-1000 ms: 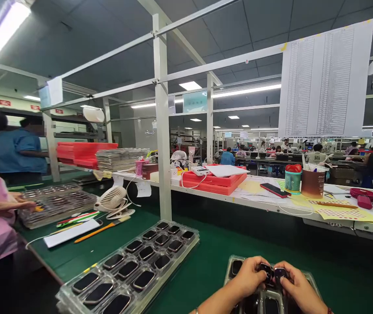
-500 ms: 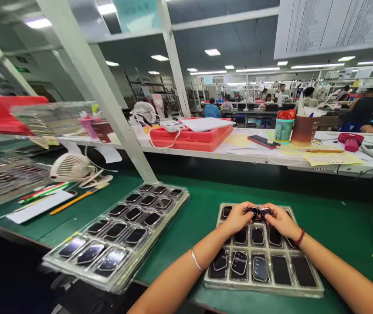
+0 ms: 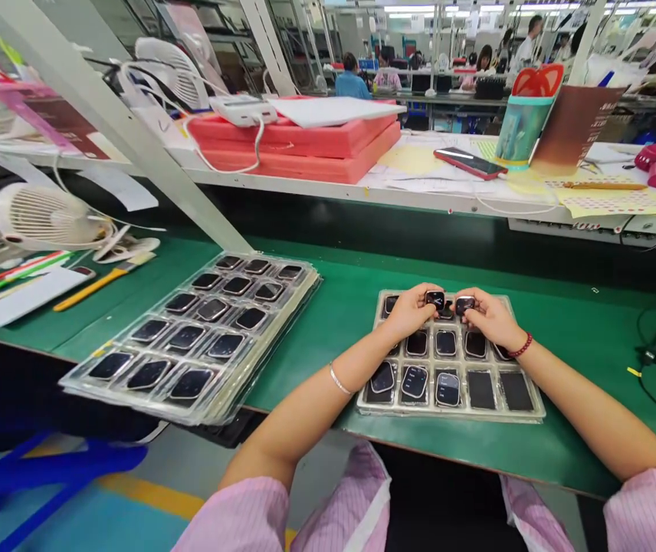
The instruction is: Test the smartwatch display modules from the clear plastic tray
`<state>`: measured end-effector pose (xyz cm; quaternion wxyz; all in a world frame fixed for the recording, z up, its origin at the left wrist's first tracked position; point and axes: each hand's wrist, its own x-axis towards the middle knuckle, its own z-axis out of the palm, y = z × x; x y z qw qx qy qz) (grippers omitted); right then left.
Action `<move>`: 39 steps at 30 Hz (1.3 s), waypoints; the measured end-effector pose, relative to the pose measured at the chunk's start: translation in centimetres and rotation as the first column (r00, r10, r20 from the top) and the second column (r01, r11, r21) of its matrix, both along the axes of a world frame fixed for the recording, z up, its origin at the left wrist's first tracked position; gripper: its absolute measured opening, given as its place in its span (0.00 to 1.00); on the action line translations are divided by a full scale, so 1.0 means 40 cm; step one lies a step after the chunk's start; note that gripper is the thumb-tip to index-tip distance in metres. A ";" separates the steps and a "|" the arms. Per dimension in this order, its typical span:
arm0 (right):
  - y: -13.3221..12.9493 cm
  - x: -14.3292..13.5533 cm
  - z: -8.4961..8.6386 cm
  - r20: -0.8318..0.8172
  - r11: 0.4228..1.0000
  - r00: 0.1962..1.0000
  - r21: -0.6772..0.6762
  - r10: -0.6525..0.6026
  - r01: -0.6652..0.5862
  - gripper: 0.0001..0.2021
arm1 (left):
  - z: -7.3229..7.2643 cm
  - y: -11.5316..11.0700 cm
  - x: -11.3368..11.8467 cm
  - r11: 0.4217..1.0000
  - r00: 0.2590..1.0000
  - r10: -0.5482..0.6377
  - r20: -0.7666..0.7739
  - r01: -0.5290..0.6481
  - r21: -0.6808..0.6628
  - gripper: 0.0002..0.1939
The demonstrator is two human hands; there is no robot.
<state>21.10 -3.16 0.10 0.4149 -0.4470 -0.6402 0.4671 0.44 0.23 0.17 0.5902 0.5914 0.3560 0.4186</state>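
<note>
Above the back row of the right-hand tray (image 3: 457, 414), my left hand (image 3: 414, 310) pinches a dark watch face (image 3: 434, 300) between thumb and fingers. My right hand (image 3: 492, 316) grips a second watch face (image 3: 464, 305) just beside it, with a small gap between the two. Another dark piece shows partly below them in the tray. Several square watch faces lie in the tray's pockets, among them a lit one (image 3: 448, 389) in the front row. Two front-right pockets (image 3: 481, 390) show only a dark bottom.
Left of the hands lies a stack of clear trays (image 3: 259, 360) with several watch faces. A white fan (image 3: 46, 217) and an orange-handled brush (image 3: 91, 288) are farther left. Red foam blocks (image 3: 305, 153) and a phone (image 3: 470, 162) rest on the shelf. Cables (image 3: 653, 356) lie at right.
The head view has tilted downward, so the tray and hands appear higher and my lap shows. Both hands still hold the watch faces, now slightly farther apart.
</note>
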 end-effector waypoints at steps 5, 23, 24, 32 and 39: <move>0.001 0.005 -0.004 -0.045 0.999 0.999 -0.036 -0.018 0.016 0.25 | 0.002 0.000 -0.003 0.999 0.997 0.017 -0.080 -0.015 0.033 0.22; -0.003 0.005 0.003 -0.013 0.999 1.000 -0.033 -0.006 0.005 0.15 | -0.004 -0.003 -0.005 0.999 0.997 -0.007 -0.074 0.010 0.044 0.15; -0.003 0.004 0.002 0.000 1.000 1.000 -0.020 -0.010 0.010 0.18 | -0.008 0.000 -0.004 0.998 0.998 0.002 -0.071 0.003 0.063 0.19; -0.001 0.004 0.008 -0.040 0.998 0.999 -0.058 -0.003 0.000 0.19 | 0.001 -0.008 -0.005 0.989 0.984 0.043 -0.173 -0.016 0.149 0.21; -0.010 -0.003 0.015 0.039 0.999 0.999 0.032 -0.006 0.004 0.11 | 0.000 -0.005 -0.006 0.999 0.988 -0.021 -0.151 0.028 0.041 0.18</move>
